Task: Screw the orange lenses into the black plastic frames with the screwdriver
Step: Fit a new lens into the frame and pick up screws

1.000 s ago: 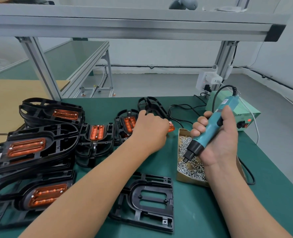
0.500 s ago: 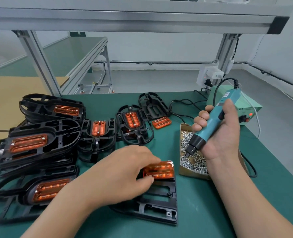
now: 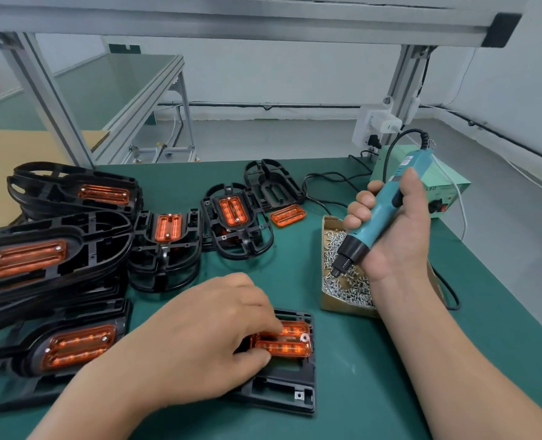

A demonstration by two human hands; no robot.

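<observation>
- Near the front edge of the green table [image 3: 358, 392], left hand [image 3: 206, 338] palm down on an orange lens [image 3: 287, 342], fingertips and thumb curled and pinching its long sides.
- Orange lens lying on the far half of a black frame [image 3: 279, 392], with a small round ring at the right end of the lens.
- Black frame flat on the table, a little right of the middle of the front edge.
- Over the right side of the table, right hand [image 3: 393, 236] held up, fingers and thumb wrapped tight round a blue-green screwdriver [image 3: 376, 211].
- Screwdriver tilted, black tip down and to the left, cord end up and to the right.
- Tip just over a small brown box [image 3: 342, 308] full of little silver screws [image 3: 342, 281]; touching them or not, hard to tell.
- Box near the right edge, farther back than the black frame.
- Toward the back edge, a loose lens [image 3: 288, 215] lying alone, just beside an empty frame [image 3: 272, 185].
- Left of those, two finished frames [image 3: 231, 217] with lenses and screws in them.
- Along the left edge, piles of bigger frames [image 3: 41, 258] with long orange lenses on top.
- At the back right corner, a pale green power box [image 3: 447, 192], and a black cord [image 3: 326, 182] lying on the table next to it.
</observation>
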